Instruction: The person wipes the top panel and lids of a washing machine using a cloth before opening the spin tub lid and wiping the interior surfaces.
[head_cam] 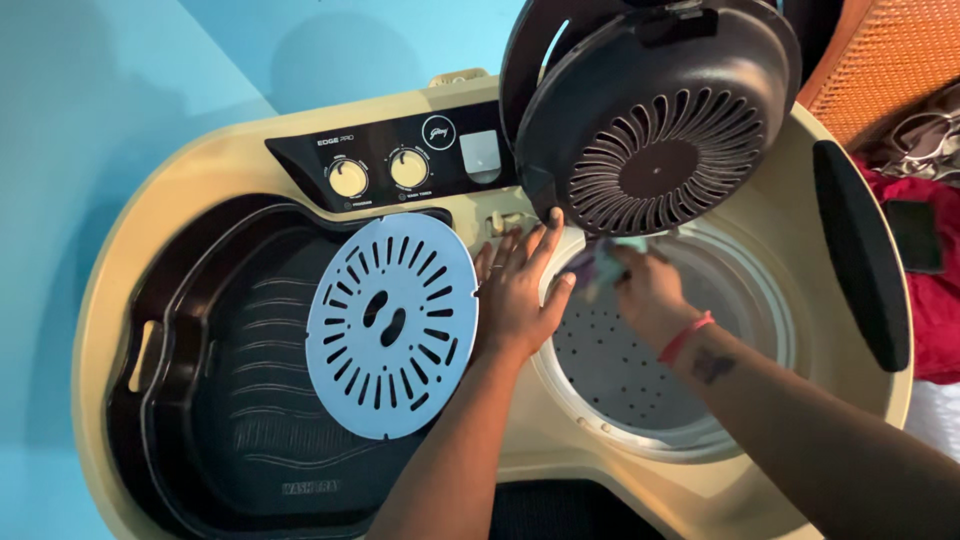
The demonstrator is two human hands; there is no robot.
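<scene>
I look down on a cream twin-tub washing machine (250, 170). My left hand (520, 290) lies flat, fingers spread, on the ridge between the two tubs, beside a pale blue slotted round disc (392, 325) that rests over the dark wash tub lid (230, 380). My right hand (650, 292) is over the open perforated spin drum (625, 375), fingers closed on a small blurred piece of greenish cloth (605, 262). The dark round spin lid (655, 110) stands raised above the drum.
A black control panel with two cream knobs (378, 172) runs along the back. A dark handle strip (860, 255) sits on the machine's right side. Red fabric (935, 300) and an orange woven surface (895, 55) lie to the right. The blue wall is behind.
</scene>
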